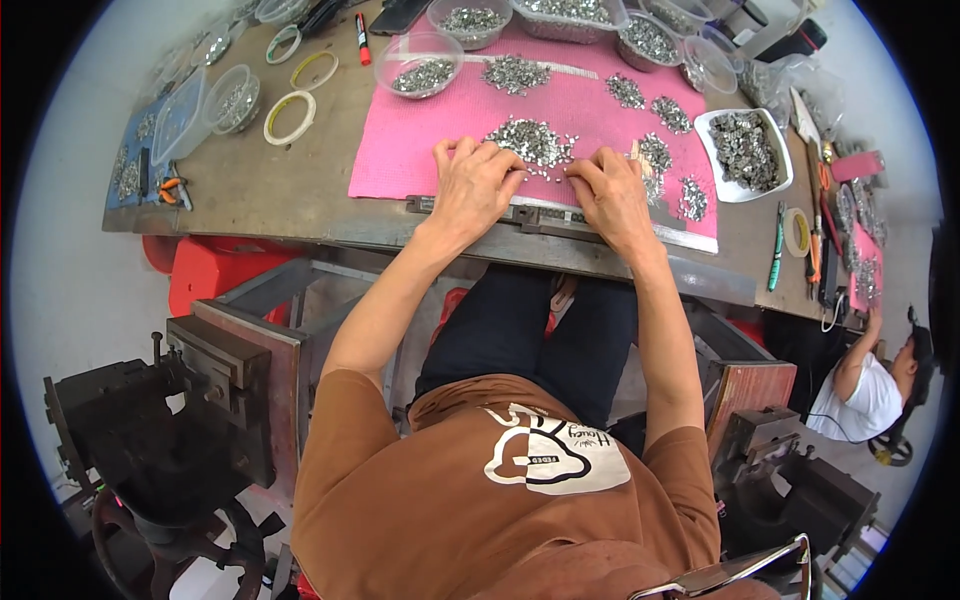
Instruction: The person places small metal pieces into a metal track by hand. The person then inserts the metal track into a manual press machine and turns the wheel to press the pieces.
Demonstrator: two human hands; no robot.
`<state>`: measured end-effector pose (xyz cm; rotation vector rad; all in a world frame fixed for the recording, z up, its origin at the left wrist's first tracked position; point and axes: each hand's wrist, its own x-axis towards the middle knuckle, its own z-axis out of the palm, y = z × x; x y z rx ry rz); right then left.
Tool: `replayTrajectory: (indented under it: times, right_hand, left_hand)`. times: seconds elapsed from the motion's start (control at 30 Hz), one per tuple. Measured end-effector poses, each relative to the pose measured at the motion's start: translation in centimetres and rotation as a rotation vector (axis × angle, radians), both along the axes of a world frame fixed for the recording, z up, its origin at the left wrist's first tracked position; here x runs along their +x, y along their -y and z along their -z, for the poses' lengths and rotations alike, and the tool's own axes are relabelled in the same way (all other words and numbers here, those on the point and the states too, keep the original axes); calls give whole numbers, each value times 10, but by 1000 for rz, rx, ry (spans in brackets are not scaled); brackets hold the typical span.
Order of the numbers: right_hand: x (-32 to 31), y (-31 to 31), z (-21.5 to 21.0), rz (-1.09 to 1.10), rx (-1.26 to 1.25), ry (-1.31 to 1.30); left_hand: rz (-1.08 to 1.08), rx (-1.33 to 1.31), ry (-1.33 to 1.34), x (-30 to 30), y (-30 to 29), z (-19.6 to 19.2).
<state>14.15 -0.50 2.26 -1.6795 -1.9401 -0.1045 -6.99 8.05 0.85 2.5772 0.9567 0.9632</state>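
Centrally, hands: left hand (472,187) and right hand (612,197) are held apart, both curled, at the near side of the main pile (528,138); whether anything is pinched cannot be told.
Main pile: silvery bits (545,150) are heaped on the pink mat (405,135); strays could be swept off the table (320,180) at its near edge by either hand.
Right, small pile (692,199): its contents could be scattered if brushed by the right hand.

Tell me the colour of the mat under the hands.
Pink; the mat, beneath the pile of metallic pieces, shows best in the head view.
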Motion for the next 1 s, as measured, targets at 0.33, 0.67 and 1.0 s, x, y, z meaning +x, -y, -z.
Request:
replayTrajectory:
  times: [0.33, 0.67, 1.0]
  right_hand:
    - [-24, -12, 11, 2, 30, -13]
    - [4, 17, -4, -27, -102, -254]
    - [0, 52, 6, -123, 59, -151]
  left_hand:
    - [56, 61, -130, 3, -1, 0]
    - [194, 15, 48, 10, 22, -7]
    - [335, 52, 153, 35, 42, 6]
